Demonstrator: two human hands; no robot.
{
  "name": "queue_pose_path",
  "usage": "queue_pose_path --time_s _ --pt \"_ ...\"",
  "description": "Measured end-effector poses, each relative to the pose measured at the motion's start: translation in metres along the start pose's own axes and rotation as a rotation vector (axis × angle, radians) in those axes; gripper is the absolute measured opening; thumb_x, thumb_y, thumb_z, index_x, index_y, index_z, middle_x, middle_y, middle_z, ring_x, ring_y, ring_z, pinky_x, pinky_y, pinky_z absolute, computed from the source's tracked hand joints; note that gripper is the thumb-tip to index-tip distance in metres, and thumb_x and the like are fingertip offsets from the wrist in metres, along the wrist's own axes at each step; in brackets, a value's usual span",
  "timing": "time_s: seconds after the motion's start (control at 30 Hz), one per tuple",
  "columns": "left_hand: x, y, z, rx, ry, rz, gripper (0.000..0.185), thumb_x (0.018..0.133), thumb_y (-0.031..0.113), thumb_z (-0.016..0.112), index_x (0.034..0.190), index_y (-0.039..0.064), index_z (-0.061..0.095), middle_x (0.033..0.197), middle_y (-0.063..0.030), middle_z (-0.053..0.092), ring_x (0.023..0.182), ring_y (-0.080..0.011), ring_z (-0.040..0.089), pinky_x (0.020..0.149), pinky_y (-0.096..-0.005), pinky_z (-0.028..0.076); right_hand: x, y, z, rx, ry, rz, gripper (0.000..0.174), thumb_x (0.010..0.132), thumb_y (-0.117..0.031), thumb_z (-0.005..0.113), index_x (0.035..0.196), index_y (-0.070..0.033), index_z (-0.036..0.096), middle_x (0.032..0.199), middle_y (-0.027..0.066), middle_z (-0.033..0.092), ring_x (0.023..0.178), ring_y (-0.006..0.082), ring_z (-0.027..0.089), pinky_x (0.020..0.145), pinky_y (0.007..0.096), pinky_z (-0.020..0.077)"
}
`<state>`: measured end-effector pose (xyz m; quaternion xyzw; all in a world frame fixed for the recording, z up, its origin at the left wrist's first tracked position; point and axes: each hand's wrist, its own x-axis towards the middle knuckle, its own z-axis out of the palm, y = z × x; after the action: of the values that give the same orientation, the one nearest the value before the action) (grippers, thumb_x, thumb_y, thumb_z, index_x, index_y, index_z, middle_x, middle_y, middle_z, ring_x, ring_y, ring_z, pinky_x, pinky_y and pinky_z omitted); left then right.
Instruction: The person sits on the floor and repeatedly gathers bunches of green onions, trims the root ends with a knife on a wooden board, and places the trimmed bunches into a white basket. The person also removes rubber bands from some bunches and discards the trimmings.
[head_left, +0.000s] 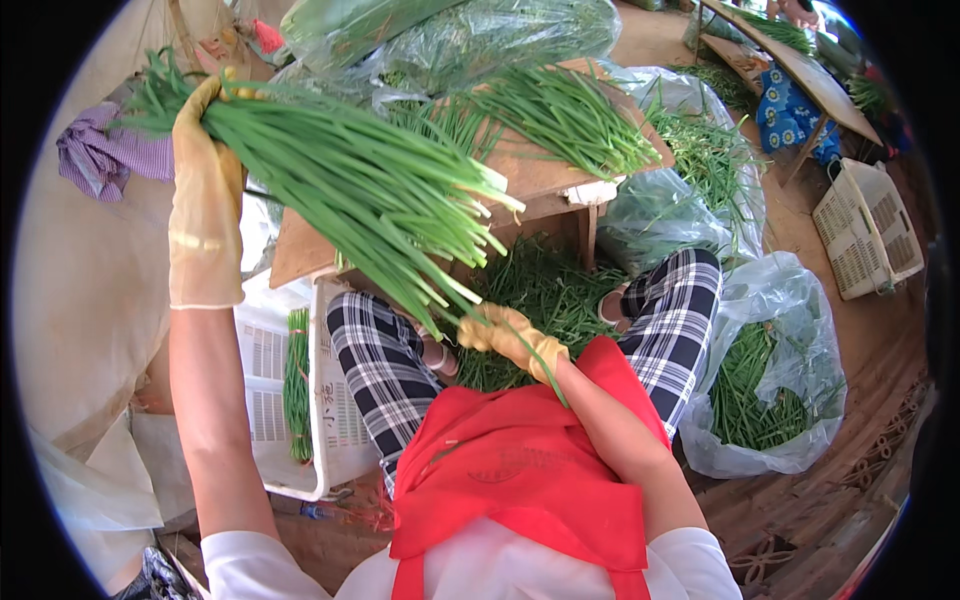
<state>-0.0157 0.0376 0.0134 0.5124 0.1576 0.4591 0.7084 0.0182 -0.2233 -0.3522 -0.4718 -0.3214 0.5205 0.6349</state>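
Note:
My left hand (206, 112), in a yellow rubber glove, grips a thick bunch of long flat green leaves, likely Chinese chives (352, 180), near the leafy tips. The pale cut ends fan out to the right, over the edge of a low wooden table (536, 169). In a matching glove, my right hand (502, 337) is closed on a loose green leaf (541, 366) below those cut ends. More chives (566, 120) lie spread on the table.
Left of my legs stands a white plastic crate (322, 450) with a tied bundle (298, 386). Trimmings (547, 300) cover the ground between my feet. Clear bags of greens (765, 397) sit at the right, beyond them another crate (862, 232). Large wrapped bundles (495, 45) lie behind the table.

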Motion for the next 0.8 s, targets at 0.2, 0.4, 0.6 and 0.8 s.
queue_pose_path --time_s 0.2,0.4,0.6,0.8 --pt "0.002 0.006 -0.013 -0.071 -0.006 -0.013 0.024 0.094 0.01 0.052 0.111 -0.005 0.059 0.075 -0.0046 0.05 0.069 -0.0226 0.055 0.071 -0.0408 0.051 -0.025 0.003 -0.044 -1.035 0.397 -0.022 0.039 0.086 -0.024 0.064 0.119 -0.004 0.064 0.115 0.0217 0.066 0.107 0.0352 0.064 0.095 0.0422 0.05" --pt "0.0 0.016 -0.037 -0.138 -0.078 -0.045 0.029 0.093 0.01 0.057 0.119 -0.004 0.059 0.08 -0.0053 0.058 0.07 -0.019 0.058 0.069 -0.0341 0.052 -0.063 -0.155 0.001 -0.788 0.836 -0.762 0.039 0.084 -0.018 0.073 0.12 -0.007 0.063 0.105 0.0088 0.067 0.091 0.0247 0.061 0.086 0.038 0.0484" --pt "-0.007 0.003 -0.021 -0.035 -0.026 -0.07 0.029 0.092 0.012 0.06 0.117 -0.003 0.06 0.076 -0.0074 0.057 0.07 -0.021 0.057 0.071 -0.0371 0.052 -0.022 -0.18 0.001 -1.198 0.741 -0.969 0.021 0.079 -0.015 0.073 0.098 -0.012 0.066 0.094 0.0068 0.065 0.089 0.0278 0.058 0.078 0.0396 0.0468" --pt "-0.017 0.0 -0.025 -0.151 -0.05 -0.135 0.027 0.093 0.011 0.058 0.116 -0.002 0.059 0.075 -0.0043 0.057 0.07 -0.0194 0.057 0.073 -0.0387 0.051 -0.037 -0.162 0.0 0.048 0.627 -0.833 0.004 0.093 -0.011 0.063 0.093 -0.009 0.067 0.089 0.0024 0.068 0.083 0.0127 0.06 0.074 0.0262 0.0462"
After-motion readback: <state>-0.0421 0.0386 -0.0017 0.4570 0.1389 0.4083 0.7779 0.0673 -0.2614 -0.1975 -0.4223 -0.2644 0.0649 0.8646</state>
